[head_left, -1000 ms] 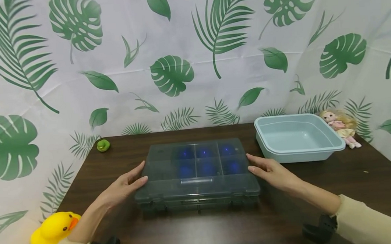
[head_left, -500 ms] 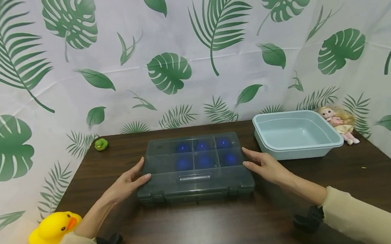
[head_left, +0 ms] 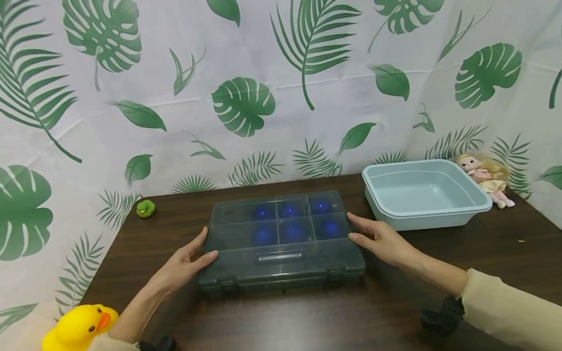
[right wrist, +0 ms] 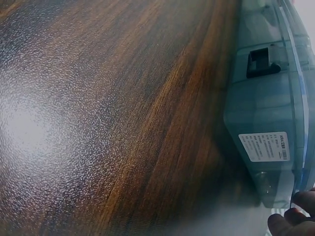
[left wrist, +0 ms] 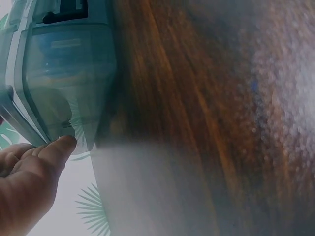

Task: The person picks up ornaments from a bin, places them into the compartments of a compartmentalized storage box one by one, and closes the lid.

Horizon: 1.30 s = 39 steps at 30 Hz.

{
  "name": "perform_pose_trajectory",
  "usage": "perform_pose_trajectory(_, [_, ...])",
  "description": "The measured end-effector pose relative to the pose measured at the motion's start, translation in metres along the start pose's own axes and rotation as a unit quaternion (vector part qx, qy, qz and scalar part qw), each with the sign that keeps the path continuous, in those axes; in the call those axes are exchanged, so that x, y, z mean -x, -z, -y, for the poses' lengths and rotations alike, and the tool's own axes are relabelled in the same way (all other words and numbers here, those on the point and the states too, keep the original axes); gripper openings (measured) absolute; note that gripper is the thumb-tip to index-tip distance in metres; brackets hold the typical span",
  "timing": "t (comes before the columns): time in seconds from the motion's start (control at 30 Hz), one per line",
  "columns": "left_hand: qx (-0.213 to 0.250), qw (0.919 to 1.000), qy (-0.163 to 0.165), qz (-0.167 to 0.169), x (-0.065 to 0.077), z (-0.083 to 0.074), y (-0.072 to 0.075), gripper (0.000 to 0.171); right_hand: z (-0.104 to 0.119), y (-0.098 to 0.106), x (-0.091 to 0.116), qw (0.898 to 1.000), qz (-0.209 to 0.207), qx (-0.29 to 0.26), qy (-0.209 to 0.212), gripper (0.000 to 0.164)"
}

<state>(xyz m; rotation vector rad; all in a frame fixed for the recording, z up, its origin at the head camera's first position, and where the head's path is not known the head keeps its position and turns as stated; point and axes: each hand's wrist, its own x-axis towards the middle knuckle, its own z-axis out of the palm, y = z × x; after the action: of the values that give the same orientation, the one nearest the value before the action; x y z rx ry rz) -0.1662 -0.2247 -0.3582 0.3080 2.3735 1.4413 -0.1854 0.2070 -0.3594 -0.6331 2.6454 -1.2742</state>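
A grey see-through plastic storage box (head_left: pixel 281 265) lies with its lid down in the middle of the dark wooden table. Through the divided lid several round blue balls (head_left: pixel 292 231) show in the compartments at its middle and right. My left hand (head_left: pixel 183 263) grips the box's left edge, thumb near the top and fingers along the side. On the opposite edge, my right hand (head_left: pixel 382 239) holds the box the same way. Black latches (right wrist: pixel 263 61) sit on the front face, and a white label (right wrist: pixel 266 146) shows in the right wrist view.
A light blue plastic basin (head_left: pixel 426 218) stands at the back right, with a blond doll (head_left: pixel 486 178) beside it. A small green duck (head_left: pixel 145 208) sits at the back left. Near my left forearm is a big yellow duck (head_left: pixel 77 334). Leaf-print cloth (head_left: pixel 174 149) hangs behind the table.
In the first half second both hands lowered the storage box and its front face tipped out of sight. Since then the box and hands have stayed almost still.
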Motion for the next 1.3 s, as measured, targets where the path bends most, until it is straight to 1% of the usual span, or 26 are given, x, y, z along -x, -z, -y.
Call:
perform_pose_trajectory(0.2, [-0.004, 1.0000, 0.002, -0.001, 0.000, -0.001, 0.000, 0.079, 0.000, -0.001, 0.001, 1.000, -0.004, 0.001, 0.003, 0.058])
perform_pose_trajectory(0.33, [-0.004, 0.9999, 0.000, -0.010, 0.000, -0.001, 0.000, 0.080, 0.000, -0.002, 0.001, 1.000, -0.010, 0.002, 0.001, 0.059])
perform_pose_trajectory(0.63, [-0.002, 0.9998, 0.005, -0.017, -0.002, -0.002, -0.002, 0.082, -0.005, -0.007, 0.005, 0.999, -0.043, 0.028, 0.018, 0.056])
perform_pose_trajectory(0.73, [-0.024, 0.9994, 0.010, -0.023, -0.004, -0.005, -0.001, 0.086, -0.006, -0.010, 0.005, 0.998, -0.050, 0.024, 0.026, 0.056])
perform_pose_trajectory(0.8, [-0.062, 0.9975, 0.009, -0.034, -0.003, -0.011, -0.002, 0.087, -0.007, -0.011, 0.003, 0.998, -0.053, 0.022, 0.033, 0.055])
perform_pose_trajectory(0.83, [-0.088, 0.9952, -0.004, -0.043, -0.004, -0.015, -0.004, 0.087, -0.007, -0.011, 0.003, 0.998, -0.054, 0.021, 0.036, 0.055])
perform_pose_trajectory(0.87, [-0.126, 0.9901, -0.026, -0.056, -0.004, -0.019, -0.006, 0.085, -0.007, -0.012, 0.003, 0.998, -0.056, 0.019, 0.037, 0.054])
perform_pose_trajectory(0.9, [-0.164, 0.9825, -0.053, -0.071, -0.006, -0.024, -0.011, 0.083, -0.008, -0.012, 0.002, 0.997, -0.057, 0.018, 0.038, 0.054])
perform_pose_trajectory(0.93, [-0.197, 0.9732, -0.084, -0.085, -0.008, -0.030, -0.016, 0.080, -0.008, -0.012, 0.002, 0.997, -0.060, 0.016, 0.038, 0.054])
perform_pose_trajectory(1.0, [-0.246, 0.9496, -0.159, -0.112, -0.015, -0.043, -0.033, 0.070, -0.009, -0.012, 0.003, 0.997, -0.064, 0.014, 0.039, 0.053])
perform_pose_trajectory(1.03, [-0.256, 0.9386, -0.199, -0.116, -0.020, -0.049, -0.044, 0.064, -0.010, -0.012, 0.003, 0.997, -0.066, 0.013, 0.039, 0.052])
perform_pose_trajectory(1.07, [-0.257, 0.9317, -0.232, -0.111, -0.026, -0.057, -0.055, 0.059, -0.010, -0.012, 0.003, 0.997, -0.069, 0.012, 0.040, 0.052])
perform_pose_trajectory(1.1, [-0.241, 0.9314, -0.256, -0.094, -0.031, -0.064, -0.067, 0.054, -0.011, -0.012, 0.003, 0.997, -0.072, 0.011, 0.041, 0.052])
perform_pose_trajectory(1.17, [-0.203, 0.9327, -0.293, -0.052, -0.043, -0.076, -0.090, 0.046, -0.011, -0.013, 0.003, 0.996, -0.075, 0.007, 0.044, 0.051])
perform_pose_trajectory(1.2, [-0.186, 0.9341, -0.303, -0.031, -0.049, -0.082, -0.101, 0.043, -0.011, -0.013, 0.003, 0.996, -0.075, 0.005, 0.046, 0.051])
perform_pose_trajectory(1.23, [-0.170, 0.9365, -0.307, -0.013, -0.054, -0.087, -0.111, 0.040, -0.011, -0.013, 0.003, 0.996, -0.076, 0.004, 0.046, 0.051])
perform_pose_trajectory(1.27, [-0.156, 0.9391, -0.306, 0.002, -0.058, -0.091, -0.120, 0.038, -0.011, -0.013, 0.002, 0.996, -0.076, 0.002, 0.047, 0.051])
perform_pose_trajectory(1.3, [-0.148, 0.9398, -0.308, 0.011, -0.063, -0.093, -0.128, 0.036, -0.011, -0.014, 0.002, 0.996, -0.076, 0.000, 0.047, 0.051])
